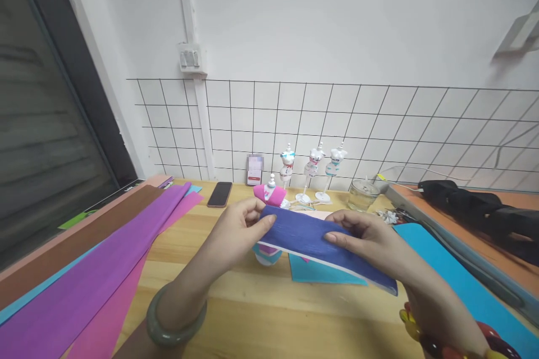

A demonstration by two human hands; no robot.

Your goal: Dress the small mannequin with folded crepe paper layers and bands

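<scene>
A dark blue strip with a white lower edge (pixel 303 231) is stretched between my two hands above the table. My left hand (pixel 238 230) pinches its left end between thumb and fingers. Farther along, my right hand (pixel 366 238) grips it the same way, and its right end hangs out below that hand. Just behind the strip's left end stands a small mannequin with a pink piece on it (pixel 270 195); its middle is hidden by the strip. A light blue sheet (pixel 324 273) lies on the table beneath the strip.
Small white mannequins (pixel 314 162) stand at the back, near a propped phone (pixel 255 170) and a glass of liquid (pixel 362 193). Another phone (pixel 219 194) lies flat. Purple and pink sheets (pixel 96 269) cover the left side; a blue sheet (pixel 455 280) lies at the right.
</scene>
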